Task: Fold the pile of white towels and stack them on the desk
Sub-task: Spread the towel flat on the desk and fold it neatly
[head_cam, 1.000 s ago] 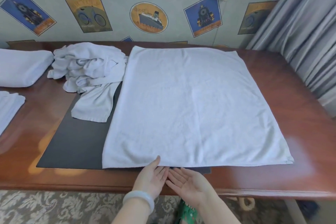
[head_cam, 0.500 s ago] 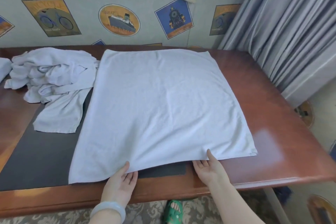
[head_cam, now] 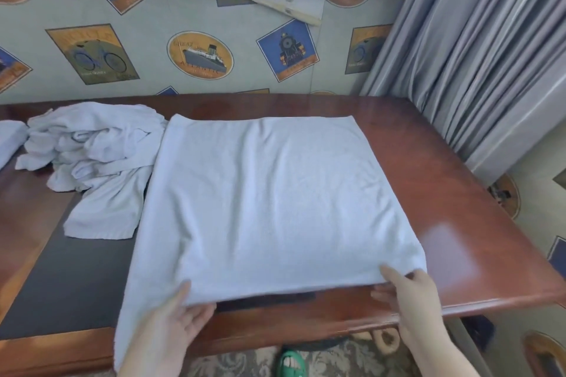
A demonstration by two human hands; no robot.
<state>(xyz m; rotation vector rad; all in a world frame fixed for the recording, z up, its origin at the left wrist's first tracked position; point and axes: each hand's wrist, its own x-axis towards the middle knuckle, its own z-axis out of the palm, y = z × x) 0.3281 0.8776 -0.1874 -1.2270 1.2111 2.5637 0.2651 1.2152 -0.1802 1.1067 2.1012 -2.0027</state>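
- Oval ship emblem on the wallpaper, far beyond the left hand: "GREAT" above, "ATLANTIC" below.
- Bicycle poster, further left: lettering too blurred to read.

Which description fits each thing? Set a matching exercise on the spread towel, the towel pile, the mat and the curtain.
Things:
1 spread towel
2 towel pile
3 mat
4 curtain

Descriptions:
a hangs at the right
b crumpled, back left
c near edge held by left hand and right hand
d dark, partly under towels

Pairs: 1-c, 2-b, 3-d, 4-a
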